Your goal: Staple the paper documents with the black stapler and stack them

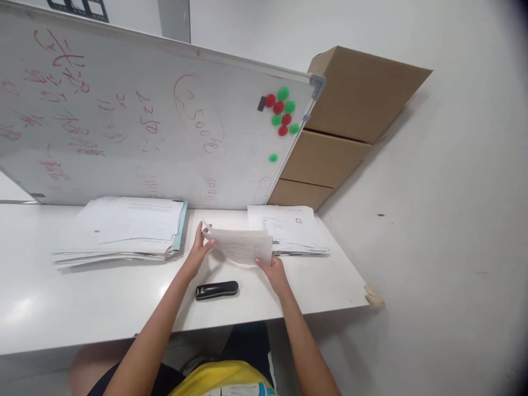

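Note:
Between my two hands a few sheets of paper [239,247] are held up, tilted above the white table. My left hand [201,250] pinches their left end, thumb in front and fingers behind. At the lower right corner, my right hand [274,272] grips the same sheets, its thumb on the printed face. A black stapler [216,290] lies on the table just below the sheets, touched by neither hand. To the right, partly behind the held sheets, rests a stack of printed papers [301,228]. A thicker paper stack [127,225] with a teal folder edge is at the left.
A whiteboard [124,110] with red handwriting leans along the back of the table [103,302]. Red and green round magnets [282,110] cling to its right end. Cardboard boxes [367,93] are stacked behind it against the wall. The table's right corner has a tan pad [374,297].

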Tool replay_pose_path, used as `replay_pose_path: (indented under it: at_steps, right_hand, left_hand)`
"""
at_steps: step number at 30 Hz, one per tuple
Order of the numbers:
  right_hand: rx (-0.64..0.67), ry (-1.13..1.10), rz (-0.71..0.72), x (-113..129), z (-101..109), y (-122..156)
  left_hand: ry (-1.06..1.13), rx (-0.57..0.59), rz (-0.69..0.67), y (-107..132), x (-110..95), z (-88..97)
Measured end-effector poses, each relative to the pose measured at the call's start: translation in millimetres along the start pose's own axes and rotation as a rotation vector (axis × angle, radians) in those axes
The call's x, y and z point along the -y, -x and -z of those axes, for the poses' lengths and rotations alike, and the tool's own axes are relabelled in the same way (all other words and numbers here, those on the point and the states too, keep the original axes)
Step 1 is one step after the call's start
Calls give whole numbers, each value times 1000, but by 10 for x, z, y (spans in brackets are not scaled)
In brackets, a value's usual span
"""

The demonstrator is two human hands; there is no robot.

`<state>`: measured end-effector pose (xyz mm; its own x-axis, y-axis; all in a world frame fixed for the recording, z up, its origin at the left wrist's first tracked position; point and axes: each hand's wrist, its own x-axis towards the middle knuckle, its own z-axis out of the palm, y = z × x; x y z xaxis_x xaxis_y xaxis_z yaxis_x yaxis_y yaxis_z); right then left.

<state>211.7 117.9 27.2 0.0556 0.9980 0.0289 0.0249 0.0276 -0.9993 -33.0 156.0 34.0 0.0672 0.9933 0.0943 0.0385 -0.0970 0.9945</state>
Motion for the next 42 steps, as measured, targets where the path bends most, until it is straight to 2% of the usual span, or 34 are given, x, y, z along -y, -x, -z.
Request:
replay_pose_path:
  at_steps: [3,7,9,14,17,20,22,23,25,27,29,32,42]
  right_hand:
    - [-74,-36,39,-106,-39,-20]
    - [-180,-112,103,-141,-33,-3]
    - [-201,-113,124,-129,-13,6]
    - [-271,10,207,-108,78,57]
    - [-262,35,167,-93,221,154]
    - [-414,21,126,-61,487,278]
    - [-482,-58,75,-50,698,363]
    - [-466,-102,22,-53,797,407]
    - [-351,-150,-125,-80,955,507]
    - [-232,-128,-266,-125,1045,621]
    - [-176,-80,-338,-169,1076,737]
    - [-177,-11,-352,-210,1071,870]
    - [-151,100,-316,-119,1050,943]
  left_hand:
    - [-133,61,3,-46,37,79]
    - [-267,2,-86,59,19,126]
    - [-276,6,-116,105,-15,96]
    - [-280,-69,-138,166,-142,-93]
    - [-396,-23,-169,255,-254,-183]
    - [-517,-32,-249,415,-351,-208]
    - [-648,82,-323,533,-361,-203]
    - [-724,187,-360,586,-340,-199]
    - [-880,397,-409,666,-256,-196]
    - [-1011,492,-421,709,-146,-196]
    - [-1076,480,-419,720,-54,-194]
    - [-1068,451,-430,710,3,-182]
    - [-1046,439,-499,683,-26,-179]
